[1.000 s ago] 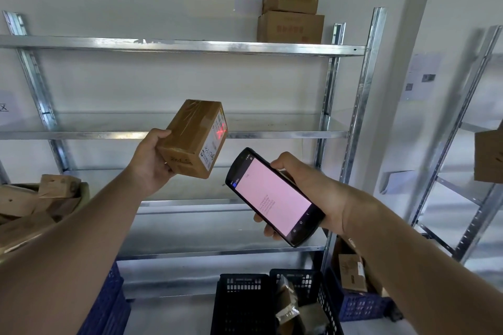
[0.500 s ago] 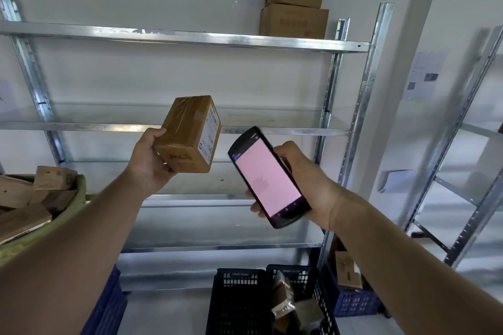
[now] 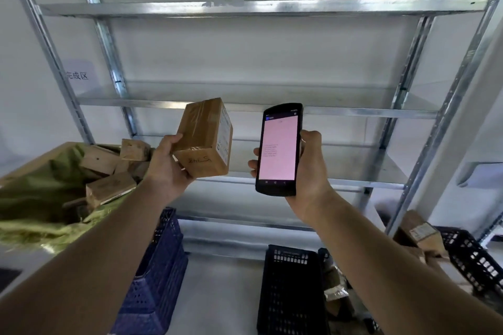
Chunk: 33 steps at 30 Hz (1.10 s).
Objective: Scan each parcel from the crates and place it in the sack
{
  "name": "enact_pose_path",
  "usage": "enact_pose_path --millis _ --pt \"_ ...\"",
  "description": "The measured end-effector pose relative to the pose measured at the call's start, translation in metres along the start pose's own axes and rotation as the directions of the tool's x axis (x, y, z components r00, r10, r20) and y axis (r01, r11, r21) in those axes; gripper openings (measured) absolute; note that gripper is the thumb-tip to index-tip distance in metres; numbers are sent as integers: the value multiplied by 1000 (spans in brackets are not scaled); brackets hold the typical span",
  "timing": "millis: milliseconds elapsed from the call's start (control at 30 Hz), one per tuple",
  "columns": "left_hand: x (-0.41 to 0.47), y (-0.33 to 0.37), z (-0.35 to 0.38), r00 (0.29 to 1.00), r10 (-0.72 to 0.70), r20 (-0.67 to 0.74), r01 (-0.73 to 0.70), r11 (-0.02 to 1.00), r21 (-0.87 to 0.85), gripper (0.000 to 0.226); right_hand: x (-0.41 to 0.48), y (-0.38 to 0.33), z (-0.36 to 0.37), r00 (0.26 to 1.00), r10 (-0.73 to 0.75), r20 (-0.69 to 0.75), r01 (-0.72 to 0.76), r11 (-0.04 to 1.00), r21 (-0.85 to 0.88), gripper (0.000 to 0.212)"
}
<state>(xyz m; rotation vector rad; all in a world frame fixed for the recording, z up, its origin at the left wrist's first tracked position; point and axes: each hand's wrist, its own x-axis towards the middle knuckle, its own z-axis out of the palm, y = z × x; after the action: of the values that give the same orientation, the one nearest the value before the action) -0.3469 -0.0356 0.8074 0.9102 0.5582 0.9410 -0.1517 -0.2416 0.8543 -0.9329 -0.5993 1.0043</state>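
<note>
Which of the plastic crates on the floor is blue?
The blue crate stands at the left, under the left forearm, below the green sack. The other crates are black.

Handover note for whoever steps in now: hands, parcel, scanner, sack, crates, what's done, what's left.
Left hand: grip closed on a brown parcel, held up in front of the shelving, label side facing the scanner.
Right hand: holds the handheld scanner upright, pink screen towards the person.
Green sack: at left, open, several parcels already inside.
Black crates at lower right hold more parcels.
Done: part of the batch is sacked.
Left: confirm this scan, drop this parcel in the sack, then work through the crates.
</note>
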Motion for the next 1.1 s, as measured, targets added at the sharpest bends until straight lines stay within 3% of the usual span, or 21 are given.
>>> enact_pose_path --millis 267,533,667,833,1100 --pt "23 31 -93 961 48 -271 -69 995 -69 53 84 57 82 995 77 66 -77 997 -13 55" --pt "67 82 -203 840 117 -529 -131 991 11 51 214 147 152 968 184 168 -184 983 -20 67" --pt "77 99 -249 771 146 -619 -138 989 61 50 260 183 183 952 236 196 -228 972 -63 61" --pt "92 114 -293 725 140 -674 -122 990 75 29 299 220 223 943 266 202 -244 962 -123 60" --pt "119 154 -403 745 54 -665 -55 998 19 41 332 280 288 943 265 201 -246 962 -118 62"
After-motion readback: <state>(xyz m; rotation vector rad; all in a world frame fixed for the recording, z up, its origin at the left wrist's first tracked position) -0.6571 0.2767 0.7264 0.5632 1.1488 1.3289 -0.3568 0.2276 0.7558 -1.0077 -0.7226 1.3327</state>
